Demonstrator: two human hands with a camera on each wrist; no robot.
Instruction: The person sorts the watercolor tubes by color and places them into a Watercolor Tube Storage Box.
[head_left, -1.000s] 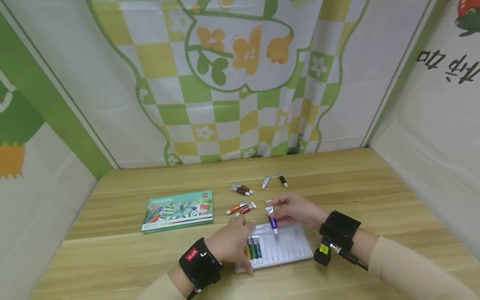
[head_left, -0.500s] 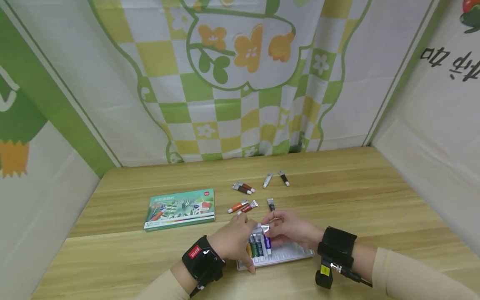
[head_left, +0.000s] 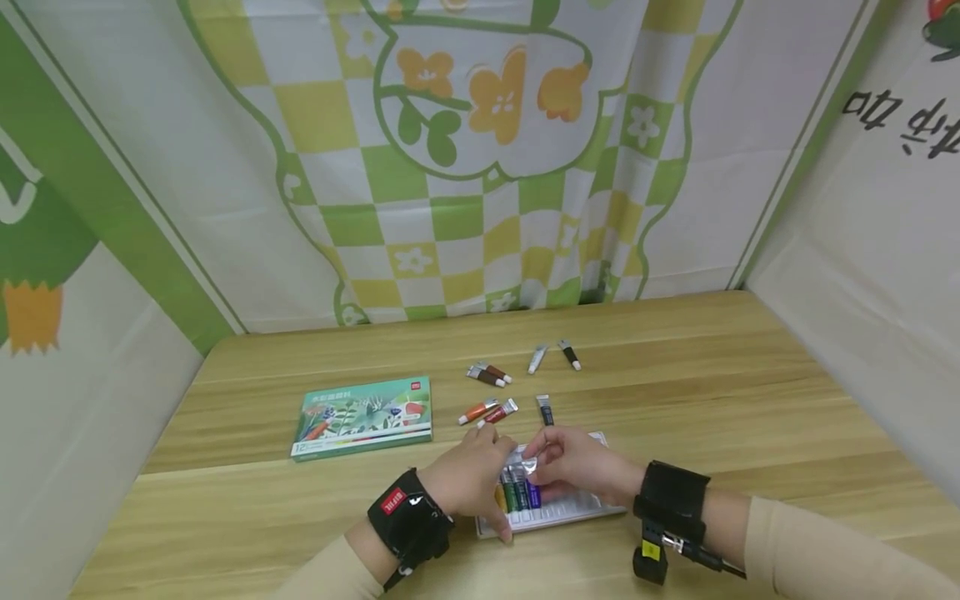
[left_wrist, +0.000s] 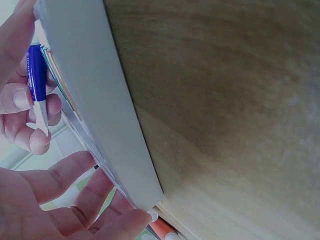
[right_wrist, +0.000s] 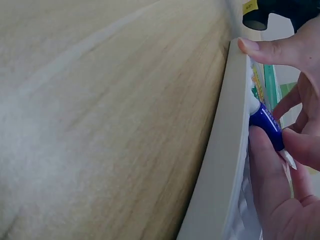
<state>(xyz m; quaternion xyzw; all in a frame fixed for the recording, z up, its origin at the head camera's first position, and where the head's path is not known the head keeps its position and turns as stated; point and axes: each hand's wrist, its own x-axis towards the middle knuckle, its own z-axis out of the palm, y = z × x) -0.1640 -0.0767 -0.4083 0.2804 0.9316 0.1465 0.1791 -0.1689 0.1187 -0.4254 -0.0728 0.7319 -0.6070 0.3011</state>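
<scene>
My left hand [head_left: 468,475] grips the left end of a white plastic tray [head_left: 562,522], thumb on the near edge and fingers at the far edge. Inside the tray a yellow paint tube [head_left: 500,498], a green paint tube [head_left: 510,492] and a dark green paint tube [head_left: 521,490] lie side by side. My right hand [head_left: 585,462] pinches a violet-blue paint tube [right_wrist: 266,125] by its silver crimped end. Its white cap points to the near edge, just right of the dark green tube. Whether it touches the tray floor I cannot tell.
Behind the tray lie a dark blue tube [head_left: 545,408], an orange tube [head_left: 477,412] and a red tube [head_left: 498,412]. Farther back are two brown tubes [head_left: 486,377], a silver-white tube [head_left: 537,358] and a black tube [head_left: 570,356]. A green illustrated box [head_left: 363,417] lies left.
My right hand has brought the violet-blue tube from above the tray's far edge down and toward me, beside the dark green tube. My left hand keeps its hold on the tray.
</scene>
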